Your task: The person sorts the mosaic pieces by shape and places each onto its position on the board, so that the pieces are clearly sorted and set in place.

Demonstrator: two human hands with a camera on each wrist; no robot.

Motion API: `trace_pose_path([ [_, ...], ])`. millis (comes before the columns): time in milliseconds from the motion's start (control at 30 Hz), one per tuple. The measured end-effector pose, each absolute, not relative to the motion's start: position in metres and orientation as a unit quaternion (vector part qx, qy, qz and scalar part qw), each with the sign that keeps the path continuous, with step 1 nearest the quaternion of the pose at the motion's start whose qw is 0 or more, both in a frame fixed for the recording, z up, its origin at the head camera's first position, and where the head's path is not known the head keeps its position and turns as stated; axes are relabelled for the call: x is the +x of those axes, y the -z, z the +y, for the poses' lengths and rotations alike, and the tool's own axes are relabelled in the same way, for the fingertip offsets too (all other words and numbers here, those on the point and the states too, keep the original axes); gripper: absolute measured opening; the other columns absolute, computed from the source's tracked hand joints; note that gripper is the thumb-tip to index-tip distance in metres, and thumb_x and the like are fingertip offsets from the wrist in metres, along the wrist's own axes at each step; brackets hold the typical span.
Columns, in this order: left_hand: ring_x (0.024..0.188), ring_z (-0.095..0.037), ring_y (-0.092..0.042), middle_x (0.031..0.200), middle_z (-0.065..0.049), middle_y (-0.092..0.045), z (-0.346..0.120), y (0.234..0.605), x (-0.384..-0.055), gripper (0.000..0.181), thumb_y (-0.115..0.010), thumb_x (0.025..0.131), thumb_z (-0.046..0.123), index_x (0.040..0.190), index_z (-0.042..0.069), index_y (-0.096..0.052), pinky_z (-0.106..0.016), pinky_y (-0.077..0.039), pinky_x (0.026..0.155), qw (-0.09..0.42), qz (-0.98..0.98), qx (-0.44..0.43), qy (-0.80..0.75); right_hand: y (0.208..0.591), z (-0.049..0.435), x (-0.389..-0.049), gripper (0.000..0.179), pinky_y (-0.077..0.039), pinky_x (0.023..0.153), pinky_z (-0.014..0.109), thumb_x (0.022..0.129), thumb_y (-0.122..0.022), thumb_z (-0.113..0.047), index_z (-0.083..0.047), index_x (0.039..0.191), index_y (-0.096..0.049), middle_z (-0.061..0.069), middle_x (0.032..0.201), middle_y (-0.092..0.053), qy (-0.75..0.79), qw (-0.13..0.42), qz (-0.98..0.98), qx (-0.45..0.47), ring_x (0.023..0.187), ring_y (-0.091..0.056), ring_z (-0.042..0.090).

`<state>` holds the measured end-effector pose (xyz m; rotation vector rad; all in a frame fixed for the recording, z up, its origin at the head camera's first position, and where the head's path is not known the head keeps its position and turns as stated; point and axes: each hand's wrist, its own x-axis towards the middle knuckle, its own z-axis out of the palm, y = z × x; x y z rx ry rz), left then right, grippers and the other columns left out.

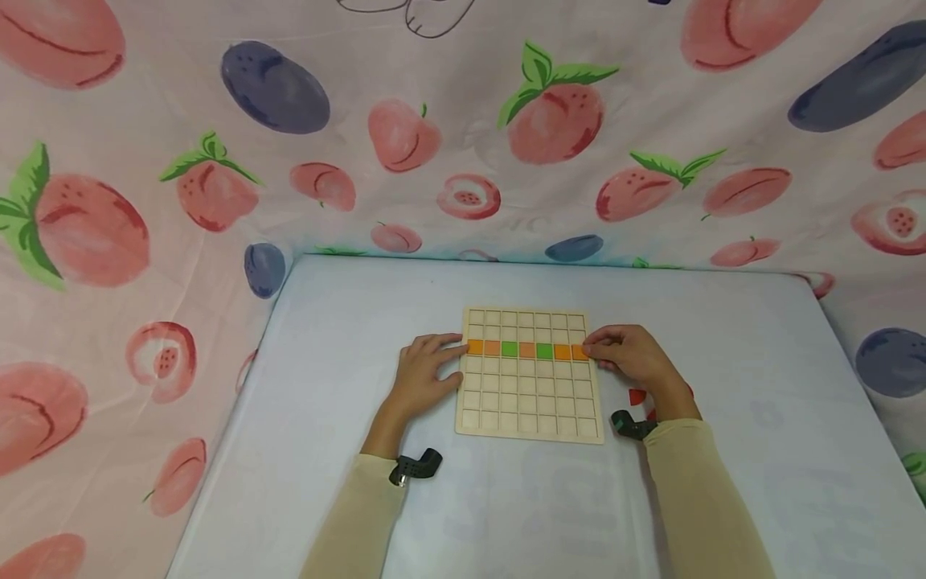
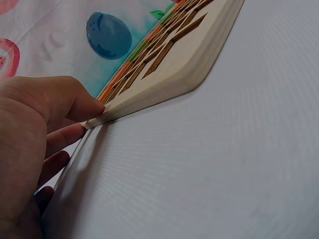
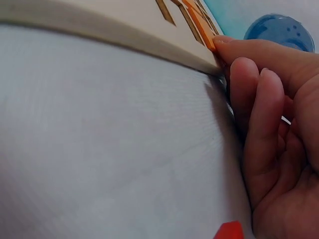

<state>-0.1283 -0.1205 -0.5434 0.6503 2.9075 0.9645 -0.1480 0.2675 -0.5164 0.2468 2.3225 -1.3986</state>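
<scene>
A pale wooden board point(image 1: 528, 400) with a square grid lies flat on the table. One row across it holds several coloured square tiles in orange, light orange and green, such as the green tile point(image 1: 544, 351). At the board's left edge my left hand point(image 1: 419, 376) rests with fingers extended, one fingertip right at the leftmost orange tile point(image 1: 475, 346). In the left wrist view the thumb point(image 2: 92, 107) touches the board's rim. My right hand point(image 1: 633, 354) pinches the rightmost orange tile point(image 3: 202, 25) at the right edge; its other fingers curl beneath.
Red pieces point(image 1: 637, 396) lie on the table right of the board, partly hidden under the right forearm. A white cloth covers the table point(image 1: 347, 322). Behind and to the left hangs a fruit-print curtain point(image 1: 405, 72). Black wrist cameras point(image 1: 418, 466) sit on both wrists.
</scene>
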Motion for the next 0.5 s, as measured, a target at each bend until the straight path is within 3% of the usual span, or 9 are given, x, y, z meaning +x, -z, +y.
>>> trace_pose_path([
  [233,0.136,-0.023,-0.045,0.149,0.005,-0.056,-0.1207,0.5441,-0.1286,0.048,-0.068,0.089,0.026,0.136,0.023,-0.067,-0.051,-0.034,0.106,0.01,0.928,0.205,-0.309,0.5172,0.2677,-0.1485,0.039,-0.051,0.064,0.025,0.088,-0.08,-0.033,-0.007,0.116,-0.071,0.0,0.083,-0.066,0.493,0.202,0.843,0.071,0.067,-0.058,0.012],
  [500,0.135,-0.023,-0.046,0.148,0.006,-0.057,-0.1208,0.5454,-0.1291,0.047,-0.068,0.088,0.027,0.136,0.023,-0.068,-0.051,-0.034,0.105,0.003,0.928,0.209,-0.308,0.5176,0.2673,-0.1484,0.043,-0.048,0.063,0.029,0.079,-0.087,-0.034,-0.012,0.114,-0.073,0.005,0.085,-0.059,0.465,0.202,0.86,0.056,0.07,-0.055,0.019],
])
